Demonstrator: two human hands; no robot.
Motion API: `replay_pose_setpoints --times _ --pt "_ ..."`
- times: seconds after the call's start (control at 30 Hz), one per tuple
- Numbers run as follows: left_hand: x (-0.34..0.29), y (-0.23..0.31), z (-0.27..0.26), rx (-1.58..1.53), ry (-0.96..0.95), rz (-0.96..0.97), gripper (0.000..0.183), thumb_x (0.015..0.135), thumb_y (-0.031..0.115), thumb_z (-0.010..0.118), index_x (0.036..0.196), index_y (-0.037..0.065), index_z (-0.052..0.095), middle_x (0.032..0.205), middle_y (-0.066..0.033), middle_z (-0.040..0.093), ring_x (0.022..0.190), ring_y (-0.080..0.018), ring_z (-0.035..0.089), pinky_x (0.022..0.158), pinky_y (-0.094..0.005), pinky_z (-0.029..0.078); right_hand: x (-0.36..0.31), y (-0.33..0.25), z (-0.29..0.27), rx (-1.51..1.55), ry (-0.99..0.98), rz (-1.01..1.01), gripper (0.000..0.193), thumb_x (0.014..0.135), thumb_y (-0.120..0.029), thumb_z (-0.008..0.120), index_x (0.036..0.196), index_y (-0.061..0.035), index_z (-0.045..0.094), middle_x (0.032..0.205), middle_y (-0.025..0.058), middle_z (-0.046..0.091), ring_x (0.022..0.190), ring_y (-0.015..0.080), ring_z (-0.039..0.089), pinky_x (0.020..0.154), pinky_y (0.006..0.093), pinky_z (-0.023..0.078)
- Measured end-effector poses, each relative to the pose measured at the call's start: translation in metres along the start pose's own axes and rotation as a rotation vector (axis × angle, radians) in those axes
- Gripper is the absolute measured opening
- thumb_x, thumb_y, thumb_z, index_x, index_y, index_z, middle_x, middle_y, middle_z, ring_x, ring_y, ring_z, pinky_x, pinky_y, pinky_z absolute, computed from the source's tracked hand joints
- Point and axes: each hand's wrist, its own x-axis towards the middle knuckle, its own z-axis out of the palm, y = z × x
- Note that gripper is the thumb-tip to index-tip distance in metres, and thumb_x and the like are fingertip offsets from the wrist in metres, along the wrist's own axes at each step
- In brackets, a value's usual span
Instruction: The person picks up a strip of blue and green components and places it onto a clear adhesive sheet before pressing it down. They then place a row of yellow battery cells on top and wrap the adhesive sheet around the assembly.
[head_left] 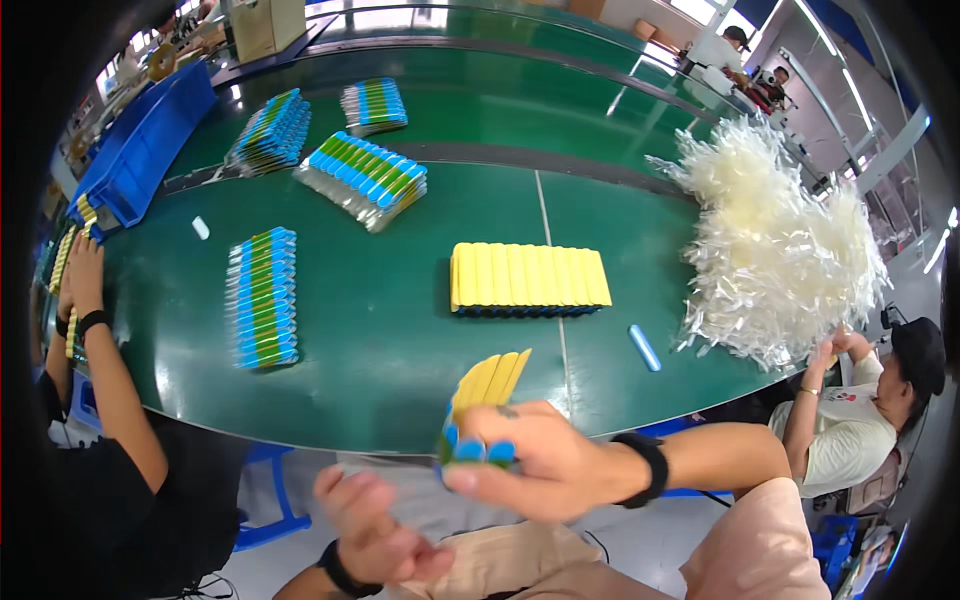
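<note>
My right hand [545, 462] is closed around a small row of yellow strips [493, 378] with rounded blue ends, just over the table's near edge. The strips fan upward out of its grip, and the fingers hide part of them. Lower and to the left hovers my left hand [385, 525], blurred, its fingers loosely bent and apart, with nothing visible in them. Beyond the right hand, a block of yellow strips [530, 275] lies side by side on the green table [390, 300], with dark blue showing along its lower edge.
Several stacks of blue-and-green banded pieces [265, 298] lie at left and far left. A blue bin [150, 150] stands beyond them. A heap of clear-whitish strips [780, 250] covers the right side. A single blue piece [645, 348] lies nearby. Co-workers sit at both sides.
</note>
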Motion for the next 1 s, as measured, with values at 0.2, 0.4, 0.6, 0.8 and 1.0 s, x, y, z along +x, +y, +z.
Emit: replay_pose_setpoints --times 0.2,0.4,0.6,0.8,1.0 --pt "0.078 0.000 -0.010 -0.465 -0.413 -0.432 0.079 0.082 0.042 0.080 0.144 0.005 0.049 0.146 -0.0225 0.050 0.132 -0.0409 0.050 0.109 -0.0513 0.039 -0.039 -0.052 -0.051 -0.008 -0.353 0.071 0.017 0.090 -0.010 0.071 0.097 -0.0004 0.059 0.074 0.0145 0.059 0.061 0.0293 0.058 0.054 0.0383 0.042" --pt "0.063 -0.008 0.023 -0.906 -0.628 -0.683 0.020 0.076 -0.005 0.077 0.093 0.004 0.080 0.085 -0.0080 0.077 0.079 -0.0226 0.073 0.077 -0.0324 0.054 -0.059 -0.051 -0.097 -0.130 -0.144 0.210 0.014 0.084 -0.004 0.077 0.096 -0.0018 0.070 0.086 0.0111 0.070 0.073 0.0276 0.068 0.062 0.0335 0.052" --pt "0.076 -0.018 0.037 -0.455 -0.557 -0.299 0.025 0.076 -0.001 0.073 0.098 0.009 0.077 0.100 -0.0043 0.076 0.093 -0.0206 0.071 0.082 -0.0343 0.053 -0.090 -0.025 -0.117 -0.639 -0.051 -0.078 0.023 0.073 0.006 0.073 0.094 -0.0036 0.073 0.097 0.0107 0.072 0.087 0.0262 0.072 0.071 0.0345 0.058" --pt "0.068 -0.017 0.052 -0.008 -0.611 0.121 0.025 0.083 0.010 0.068 0.107 0.009 0.074 0.118 -0.0059 0.071 0.112 -0.0235 0.067 0.093 -0.0392 0.053 -0.101 0.004 -0.121 -1.062 -0.087 -0.318 0.022 0.073 0.002 0.069 0.095 -0.0033 0.070 0.109 0.0107 0.071 0.102 0.0268 0.071 0.087 0.0400 0.058" --pt "0.054 -0.021 0.052 0.081 -0.798 0.276 0.027 0.085 0.021 0.069 0.110 0.009 0.073 0.119 -0.0080 0.070 0.116 -0.0265 0.064 0.099 -0.0415 0.050 -0.125 0.020 -0.124 -1.047 -0.206 -0.132 0.022 0.073 -0.009 0.070 0.094 -0.0043 0.069 0.109 0.0124 0.070 0.101 0.0280 0.070 0.086 0.0414 0.057"
